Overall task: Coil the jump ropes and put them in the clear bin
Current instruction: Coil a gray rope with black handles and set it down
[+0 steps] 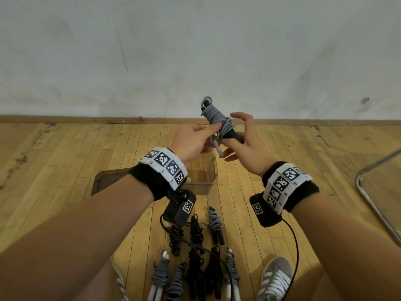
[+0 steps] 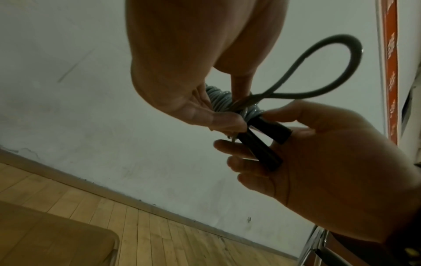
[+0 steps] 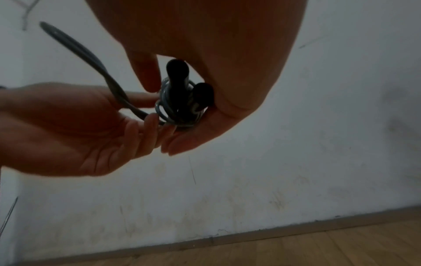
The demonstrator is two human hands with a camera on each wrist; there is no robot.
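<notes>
Tucking the free loop under the grey cord wrapped round the jump rope's black handles (image 1: 219,122), I'd keep my right hand (image 1: 247,146) gripping those handles while my left hand (image 1: 193,142) pinches the wraps tight.

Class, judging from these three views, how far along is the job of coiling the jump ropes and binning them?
Done: several coiled ropes lie on the floor. In hand: the left hand and right hand hold a grey jump rope wound round its black handles, one loop still free. Left: tuck that loop, then fill the clear bin, which appears empty.
</notes>
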